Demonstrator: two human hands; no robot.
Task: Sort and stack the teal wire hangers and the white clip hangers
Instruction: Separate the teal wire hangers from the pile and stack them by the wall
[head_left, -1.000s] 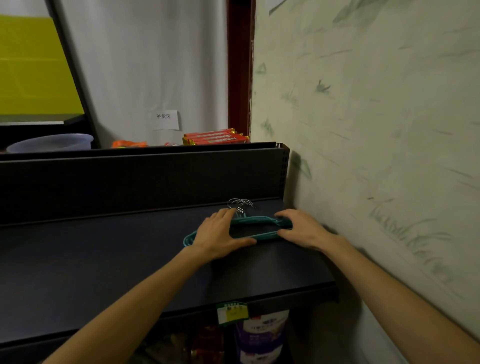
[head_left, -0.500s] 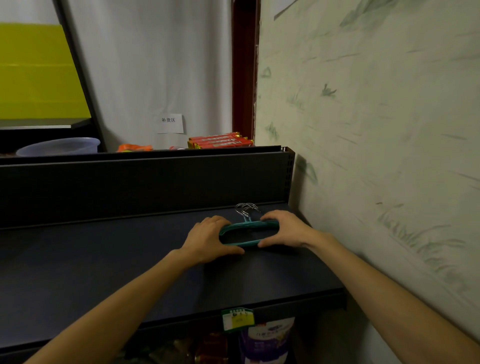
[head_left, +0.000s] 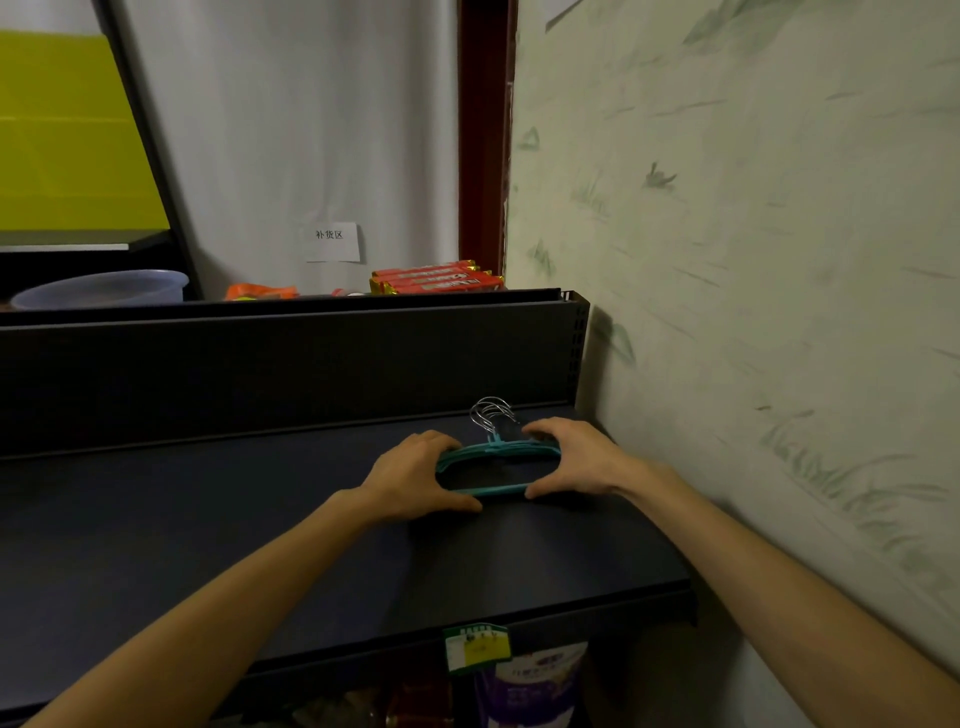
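While lying flat, teal hangers (head_left: 493, 451) sit between both hands' grip.

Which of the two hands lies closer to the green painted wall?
The right hand: it holds the wall-side end of the teal hangers, next to the painted wall. The left hand holds the opposite end.

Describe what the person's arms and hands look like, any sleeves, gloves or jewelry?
Both forearms are bare from the frame edge to the wrist, no sleeves in view. The left hand and right hand wear no gloves. No watch, bracelet or ring shows on the parts visible.
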